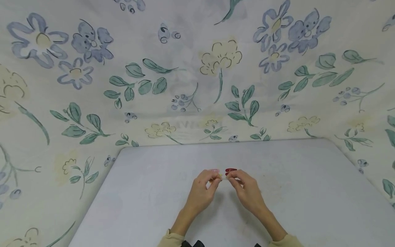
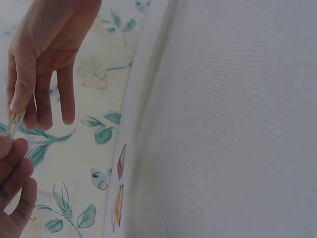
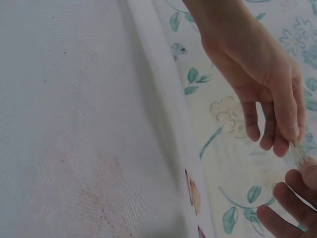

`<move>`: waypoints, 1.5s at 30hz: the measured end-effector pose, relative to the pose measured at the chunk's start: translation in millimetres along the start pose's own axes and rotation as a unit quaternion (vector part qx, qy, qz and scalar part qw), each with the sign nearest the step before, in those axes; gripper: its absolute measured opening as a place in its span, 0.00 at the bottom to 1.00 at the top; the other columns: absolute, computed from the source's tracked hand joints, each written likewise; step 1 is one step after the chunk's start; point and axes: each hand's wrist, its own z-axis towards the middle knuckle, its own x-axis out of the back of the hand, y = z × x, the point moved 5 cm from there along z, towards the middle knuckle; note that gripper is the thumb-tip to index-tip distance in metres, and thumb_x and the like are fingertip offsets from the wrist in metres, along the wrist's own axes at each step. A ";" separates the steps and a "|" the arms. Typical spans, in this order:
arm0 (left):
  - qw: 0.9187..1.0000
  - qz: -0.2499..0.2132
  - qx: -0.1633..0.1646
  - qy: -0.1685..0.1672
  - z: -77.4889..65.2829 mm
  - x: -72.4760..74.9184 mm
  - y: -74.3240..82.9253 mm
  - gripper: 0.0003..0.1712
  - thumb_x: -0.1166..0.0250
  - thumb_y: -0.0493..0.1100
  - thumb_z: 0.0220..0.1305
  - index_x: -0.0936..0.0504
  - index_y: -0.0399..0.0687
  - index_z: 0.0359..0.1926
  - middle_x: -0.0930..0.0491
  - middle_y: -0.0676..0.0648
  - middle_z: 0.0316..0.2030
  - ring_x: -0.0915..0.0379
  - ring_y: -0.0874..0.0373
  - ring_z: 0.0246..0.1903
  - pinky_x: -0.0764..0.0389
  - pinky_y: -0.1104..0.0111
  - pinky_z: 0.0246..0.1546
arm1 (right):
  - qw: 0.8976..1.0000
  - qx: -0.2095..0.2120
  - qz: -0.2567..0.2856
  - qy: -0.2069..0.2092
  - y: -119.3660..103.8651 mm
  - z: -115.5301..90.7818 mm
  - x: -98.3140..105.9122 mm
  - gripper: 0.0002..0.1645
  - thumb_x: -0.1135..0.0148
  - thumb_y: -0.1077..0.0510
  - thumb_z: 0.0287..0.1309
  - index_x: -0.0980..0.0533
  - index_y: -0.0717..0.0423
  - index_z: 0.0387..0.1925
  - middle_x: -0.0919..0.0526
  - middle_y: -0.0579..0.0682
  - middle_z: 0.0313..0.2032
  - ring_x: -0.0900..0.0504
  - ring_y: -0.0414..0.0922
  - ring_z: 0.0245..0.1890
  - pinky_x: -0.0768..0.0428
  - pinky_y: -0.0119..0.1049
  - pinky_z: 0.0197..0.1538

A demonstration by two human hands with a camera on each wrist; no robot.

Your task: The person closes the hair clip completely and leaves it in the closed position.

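Note:
A small pale snap hair clip (image 2: 15, 125) is held between my two hands above the table. My left hand (image 1: 201, 193) pinches one end of the clip between thumb and fingertips. From the other side, my right hand (image 1: 249, 193) pinches the opposite end, its remaining fingers loosely bent in the left wrist view. Just beyond the hands lie a pink hair clip (image 1: 214, 170) and a dark red hair clip (image 1: 230, 169). A yellow hair clip (image 2: 118, 207) lies near them, mostly covered by my left hand in the head view.
The white tabletop (image 1: 148, 192) spreads around both hands, with faint brownish marks on its right part. Floral fabric (image 1: 191, 85) hangs behind the table and along its sides.

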 end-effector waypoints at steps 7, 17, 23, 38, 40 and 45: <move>1.000 0.007 0.004 -0.013 0.8 0.3 3.1 0.06 0.34 0.30 0.61 0.19 0.45 0.36 0.17 0.43 0.43 0.21 0.54 0.44 0.20 0.68 0.37 | 1.000 0.015 -0.014 -0.004 -1.3 0.8 -1.1 0.10 0.35 0.72 0.56 0.22 0.55 0.36 0.16 0.47 0.36 0.16 0.46 0.40 0.15 0.39 0.40; 1.000 0.013 -0.005 -0.010 1.7 1.2 7.6 0.08 0.34 0.28 0.60 0.20 0.45 0.34 0.18 0.46 0.39 0.23 0.57 0.37 0.20 0.69 0.37 | 0.999 0.012 -0.028 -0.017 -3.5 1.2 -1.8 0.09 0.35 0.71 0.57 0.22 0.55 0.35 0.17 0.48 0.37 0.17 0.44 0.40 0.15 0.40 0.40; 1.000 0.005 0.012 -0.007 0.4 0.3 3.5 0.07 0.34 0.30 0.61 0.18 0.45 0.36 0.17 0.44 0.42 0.22 0.57 0.39 0.20 0.69 0.38 | 1.000 -0.024 0.008 -0.009 1.3 0.7 -0.5 0.08 0.35 0.70 0.58 0.20 0.54 0.36 0.16 0.46 0.36 0.17 0.42 0.41 0.15 0.38 0.41; 1.000 0.005 0.005 0.010 1.8 2.0 2.7 0.09 0.31 0.30 0.57 0.16 0.45 0.37 0.16 0.46 0.43 0.21 0.57 0.37 0.19 0.68 0.37 | 0.999 -0.045 0.027 0.016 4.0 0.1 2.4 0.09 0.34 0.68 0.58 0.17 0.52 0.38 0.14 0.43 0.36 0.16 0.43 0.41 0.15 0.36 0.40; 1.000 0.006 0.003 0.010 1.3 1.6 1.7 0.09 0.31 0.29 0.56 0.16 0.45 0.37 0.16 0.46 0.43 0.21 0.57 0.36 0.19 0.69 0.37 | 0.998 -0.051 0.029 0.018 3.7 0.3 2.7 0.09 0.34 0.67 0.58 0.17 0.53 0.38 0.14 0.43 0.37 0.16 0.42 0.42 0.16 0.35 0.40; 1.000 0.009 0.004 0.007 1.6 0.5 1.8 0.11 0.30 0.28 0.53 0.16 0.45 0.36 0.16 0.46 0.43 0.21 0.57 0.36 0.19 0.70 0.37 | 0.997 -0.066 0.036 0.023 5.9 0.2 2.3 0.09 0.33 0.67 0.58 0.17 0.53 0.39 0.13 0.45 0.37 0.16 0.40 0.42 0.16 0.35 0.39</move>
